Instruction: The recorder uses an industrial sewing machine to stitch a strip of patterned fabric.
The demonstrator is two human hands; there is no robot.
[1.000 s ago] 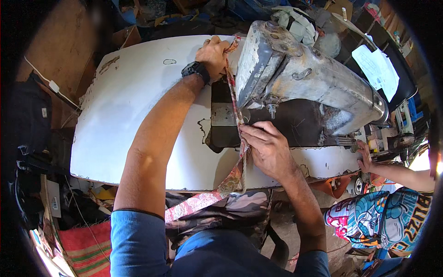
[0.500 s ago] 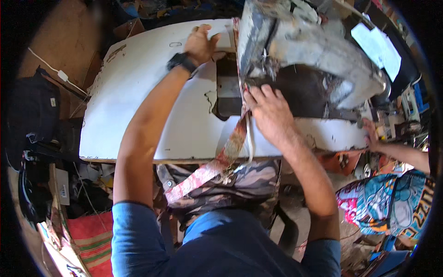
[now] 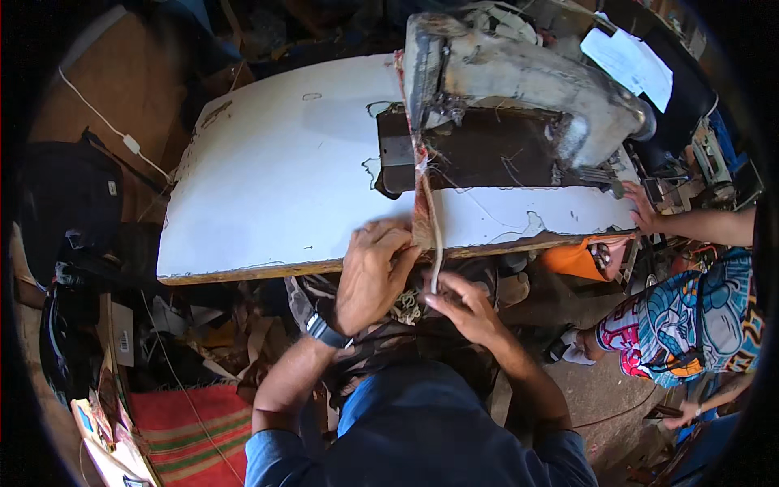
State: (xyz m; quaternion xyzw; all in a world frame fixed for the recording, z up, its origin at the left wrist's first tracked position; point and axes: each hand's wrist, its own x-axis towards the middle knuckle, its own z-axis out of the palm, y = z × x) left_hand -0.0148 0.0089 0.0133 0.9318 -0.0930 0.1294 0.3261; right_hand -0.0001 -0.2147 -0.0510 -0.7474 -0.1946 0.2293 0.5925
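Observation:
My left hand [image 3: 376,272], wearing a black wristwatch, grips the red patterned fabric strip [image 3: 422,213] near the table's front edge, fingers curled over it. The strip runs up past the front of the worn metal sewing machine head [image 3: 519,77] to the back of the white tabletop [image 3: 268,187]. A pale cord [image 3: 435,227] lies along the strip's right side and hangs over the edge into my right hand [image 3: 458,300], whose thumb and forefinger close loosely around it. The dark recessed bed [image 3: 487,146] with loose threads lies under the machine head.
Another person's hand [image 3: 639,207] rests at the table's right end; their patterned shorts [image 3: 690,321] show below. White papers [image 3: 629,61] lie behind the machine. A black bag [image 3: 69,199] and white cable [image 3: 131,144] are at left, a striped red cloth [image 3: 191,438] lower left, an orange item [image 3: 568,260] under the table.
My left hand has moved from the back of the tabletop down to the front edge. My right hand has dropped from beside the machine to below the edge with the cord.

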